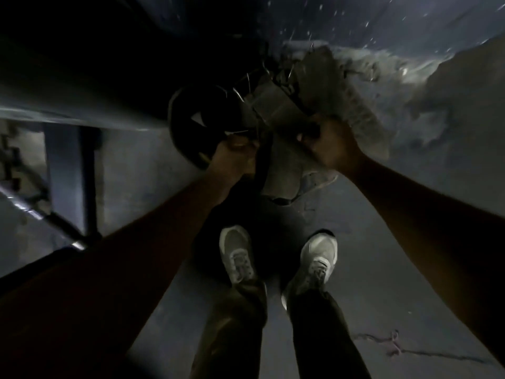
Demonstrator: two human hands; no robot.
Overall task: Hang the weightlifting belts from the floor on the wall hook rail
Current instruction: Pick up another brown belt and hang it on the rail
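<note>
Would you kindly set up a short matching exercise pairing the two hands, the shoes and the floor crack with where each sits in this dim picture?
Things:
1. left hand
2. right hand
3. pale shoes
4. floor crack

Places or states:
A. lower right, on the concrete
B. closed on a pale grey belt
C. flat on the floor, bottom centre
D. closed on a black belt

Pairs: 1-D, 2-B, 3-C, 4-A

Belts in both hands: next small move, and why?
Probably lift both clear of the floor first. The left hand is closed on a dark looped belt, the right hand on a pale belt; no hook rail is discernible.
</note>
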